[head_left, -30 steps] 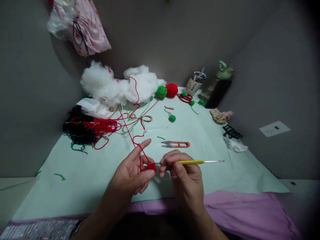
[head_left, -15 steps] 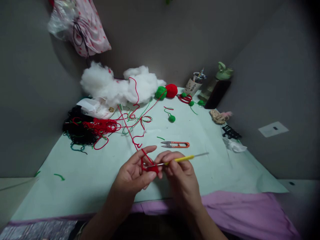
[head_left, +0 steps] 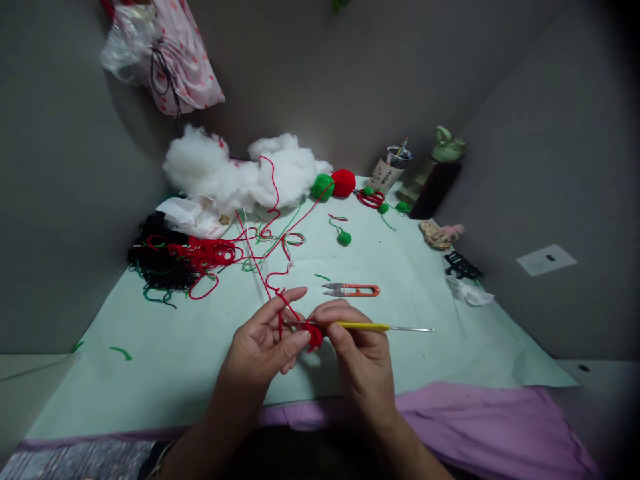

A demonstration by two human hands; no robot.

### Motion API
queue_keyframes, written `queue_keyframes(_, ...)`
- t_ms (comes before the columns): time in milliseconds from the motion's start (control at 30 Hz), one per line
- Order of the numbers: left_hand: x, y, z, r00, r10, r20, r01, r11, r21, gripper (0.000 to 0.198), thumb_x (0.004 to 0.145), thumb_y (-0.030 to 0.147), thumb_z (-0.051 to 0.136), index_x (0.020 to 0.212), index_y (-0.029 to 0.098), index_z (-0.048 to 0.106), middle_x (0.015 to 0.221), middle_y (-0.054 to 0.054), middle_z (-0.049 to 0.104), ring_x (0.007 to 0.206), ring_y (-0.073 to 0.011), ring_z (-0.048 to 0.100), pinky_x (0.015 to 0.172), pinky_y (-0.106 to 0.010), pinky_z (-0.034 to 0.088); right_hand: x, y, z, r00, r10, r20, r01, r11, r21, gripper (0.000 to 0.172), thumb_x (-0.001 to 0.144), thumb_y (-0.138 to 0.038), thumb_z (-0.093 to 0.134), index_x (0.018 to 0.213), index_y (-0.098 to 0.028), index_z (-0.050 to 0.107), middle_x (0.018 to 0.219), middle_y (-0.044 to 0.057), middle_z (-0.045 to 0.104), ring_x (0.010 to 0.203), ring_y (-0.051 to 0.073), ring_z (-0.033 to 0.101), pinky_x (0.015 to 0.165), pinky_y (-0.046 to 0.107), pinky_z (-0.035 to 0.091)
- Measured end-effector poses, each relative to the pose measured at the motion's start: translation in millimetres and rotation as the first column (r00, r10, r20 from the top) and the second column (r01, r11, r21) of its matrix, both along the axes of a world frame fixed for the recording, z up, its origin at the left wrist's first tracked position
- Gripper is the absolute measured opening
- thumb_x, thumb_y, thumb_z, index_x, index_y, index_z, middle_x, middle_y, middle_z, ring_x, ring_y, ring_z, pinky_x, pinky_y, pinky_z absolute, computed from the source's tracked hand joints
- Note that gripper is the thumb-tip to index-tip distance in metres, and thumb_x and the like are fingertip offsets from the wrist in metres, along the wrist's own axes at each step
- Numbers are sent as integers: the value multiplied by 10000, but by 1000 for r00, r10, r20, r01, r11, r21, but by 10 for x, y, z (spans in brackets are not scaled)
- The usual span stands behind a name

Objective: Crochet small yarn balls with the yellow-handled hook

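My left hand (head_left: 265, 339) pinches a small red crochet piece (head_left: 315, 337) between thumb and fingers, its index finger raised with red yarn (head_left: 290, 307) running over it. In my right hand (head_left: 363, 347) is a crochet hook (head_left: 365, 327) with a yellow grip, held almost level. Its metal tip reaches left across the top of the red piece to the yarn by my left fingers. The exact loop on the hook is too small to tell. Just beyond my hands lie orange-handled thread snips (head_left: 353, 290).
White stuffing (head_left: 285, 170) lies at the back, beside green (head_left: 323, 187) and red yarn balls (head_left: 343, 183). Tangled red yarn (head_left: 215, 253) and black yarn (head_left: 160, 257) sit at left. A pen cup (head_left: 385, 175), a bottle (head_left: 445, 150) and a dark phone-like slab (head_left: 435, 190) stand back right.
The crochet hook has swung from tilted to nearly level, its far end lower and further right. The red piece has turned and shows more between my hands.
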State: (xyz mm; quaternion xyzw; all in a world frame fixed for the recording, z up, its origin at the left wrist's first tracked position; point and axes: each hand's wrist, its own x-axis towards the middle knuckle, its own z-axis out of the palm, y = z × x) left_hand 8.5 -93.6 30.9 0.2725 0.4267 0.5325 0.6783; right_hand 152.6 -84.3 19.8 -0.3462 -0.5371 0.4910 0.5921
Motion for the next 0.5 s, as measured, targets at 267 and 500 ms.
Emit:
queue_keyframes(267,26,-11,5,998,40,-51,-38,998,43,528,785,199,804,1302,232,698,856,23,591,511,-24,444,439,-140,372,-10,2,16,992,-66,108,63,997,32,129,887,-143,752,929,-256,799,838,17,703,793,169,652,715,290,545)
queue_keyframes(500,37,-17,-53,1000,27,9,-27,1000,15,683,795,263,837,1434,245,597,843,16,640,428,-7,428,414,-159,356,-4,-73,5,967,-123,222,86,982,168,210,948,-112,655,1051,-255,768,890,41,702,830,190,652,725,330,555)
